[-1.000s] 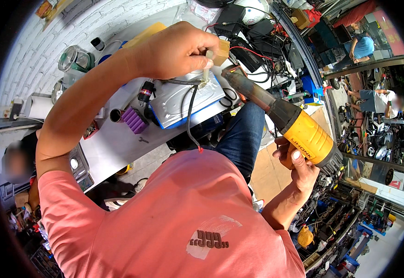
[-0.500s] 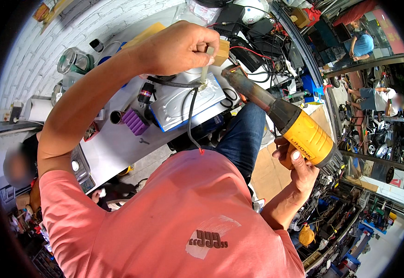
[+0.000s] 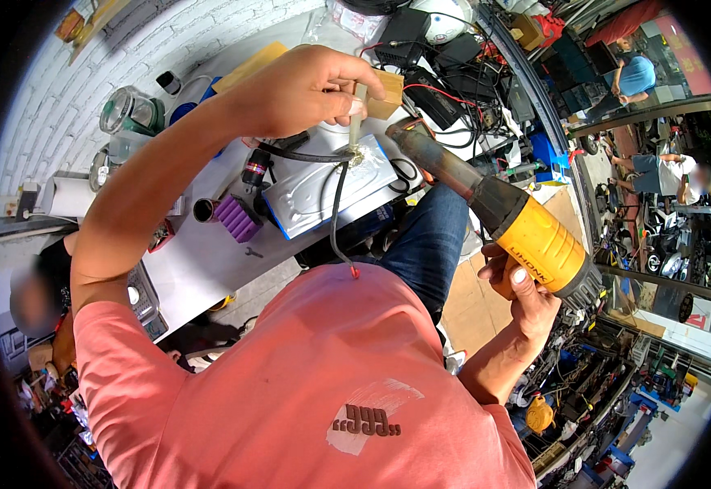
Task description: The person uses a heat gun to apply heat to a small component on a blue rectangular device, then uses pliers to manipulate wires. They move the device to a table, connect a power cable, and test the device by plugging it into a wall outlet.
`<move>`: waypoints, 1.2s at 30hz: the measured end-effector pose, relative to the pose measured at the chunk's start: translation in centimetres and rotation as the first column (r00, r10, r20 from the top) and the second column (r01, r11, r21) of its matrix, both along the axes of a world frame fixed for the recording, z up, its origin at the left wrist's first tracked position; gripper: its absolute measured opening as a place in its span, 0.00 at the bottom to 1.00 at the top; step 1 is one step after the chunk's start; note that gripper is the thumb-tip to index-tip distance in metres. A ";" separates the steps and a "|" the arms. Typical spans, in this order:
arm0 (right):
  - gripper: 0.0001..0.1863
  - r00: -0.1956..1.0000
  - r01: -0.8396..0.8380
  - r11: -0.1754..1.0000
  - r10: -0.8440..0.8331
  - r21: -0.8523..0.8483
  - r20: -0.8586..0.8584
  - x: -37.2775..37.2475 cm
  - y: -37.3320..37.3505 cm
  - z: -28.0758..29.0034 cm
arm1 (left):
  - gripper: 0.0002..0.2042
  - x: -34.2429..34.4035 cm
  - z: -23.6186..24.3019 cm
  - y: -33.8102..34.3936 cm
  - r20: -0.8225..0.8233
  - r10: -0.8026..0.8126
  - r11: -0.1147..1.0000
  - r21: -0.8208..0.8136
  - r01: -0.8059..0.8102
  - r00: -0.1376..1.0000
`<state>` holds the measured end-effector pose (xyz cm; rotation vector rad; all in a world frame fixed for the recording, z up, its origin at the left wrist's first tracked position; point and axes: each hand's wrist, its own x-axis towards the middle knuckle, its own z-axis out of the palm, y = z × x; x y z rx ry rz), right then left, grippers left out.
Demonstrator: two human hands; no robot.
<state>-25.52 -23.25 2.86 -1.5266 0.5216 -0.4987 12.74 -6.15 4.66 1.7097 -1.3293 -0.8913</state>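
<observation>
Left of the left hand [image 3: 302, 91], a clear jar [image 3: 119, 110] stands near the white brick wall [image 3: 152, 49]. Nearer the body than that hand, a purple ridged block [image 3: 237, 218] and a small wrench [image 3: 253, 253] lie on the white table [image 3: 184, 281]. Beyond the right hand [image 3: 528, 303], a person in a blue top [image 3: 637, 79] shows in the background.

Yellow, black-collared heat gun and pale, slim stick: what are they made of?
Heat gun: likely moulded plastic, from its ribbed, slightly glossy casing; the dark, brownish tubular nozzle looks like metal. Stick: cloudy, translucent, so perhaps plastic or glue; can't tell which.
</observation>
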 end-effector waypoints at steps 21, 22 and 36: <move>0.31 0.999 -0.054 0.998 0.054 0.019 -0.009 0.1 -0.8 1.4 | 0.12 -0.1 -0.5 4.9 -0.194 0.091 0.993 -0.053 -0.103 0.977; 0.32 0.998 -0.057 0.998 0.057 0.018 -0.005 0.1 -0.7 1.5 | 0.12 0.0 -0.5 4.9 -0.178 0.090 0.994 -0.039 -0.099 0.980; 0.35 0.998 -0.058 0.995 0.055 -0.086 -0.038 0.0 -1.0 1.2 | 0.12 -0.1 -1.1 6.0 -0.262 0.143 0.987 -0.039 -0.158 0.954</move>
